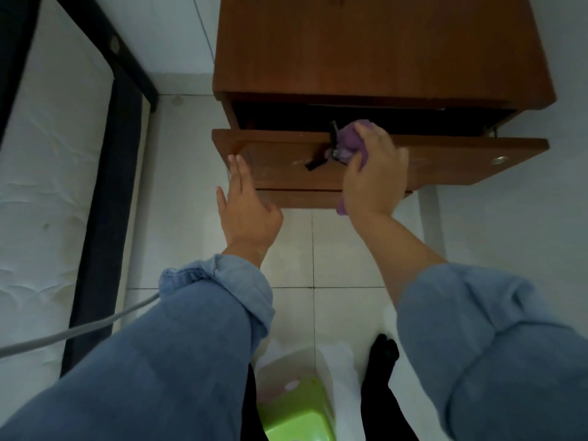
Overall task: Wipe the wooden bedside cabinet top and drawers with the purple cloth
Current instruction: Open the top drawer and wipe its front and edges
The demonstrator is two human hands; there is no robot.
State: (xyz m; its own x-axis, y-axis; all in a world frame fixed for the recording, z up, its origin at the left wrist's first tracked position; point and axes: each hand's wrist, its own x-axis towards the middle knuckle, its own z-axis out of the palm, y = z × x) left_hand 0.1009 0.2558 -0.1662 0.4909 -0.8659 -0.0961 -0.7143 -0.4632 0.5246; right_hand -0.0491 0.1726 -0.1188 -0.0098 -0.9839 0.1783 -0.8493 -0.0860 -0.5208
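From the head camera we look down on the brown wooden bedside cabinet (381, 46), which stands against the white wall with its top bare. Its upper drawer (445, 160) is pulled out, the front edge jutting toward us over the white tiled floor (318, 249). Our right hand (374, 179) clamps the crumpled purple cloth (351, 140) with fingers curled tight around it, pressing it on the drawer's front edge just beside the black metal handle (331, 144). Our left hand (246, 205) is flat, fingers straight and pressed together, near the drawer's left corner; whether it touches, we cannot tell. Left of the cabinet a strip of open floor runs to the dark bed frame (105, 192). A lime green plastic stool (296, 415) sits below between our blue denim sleeves (191, 345)
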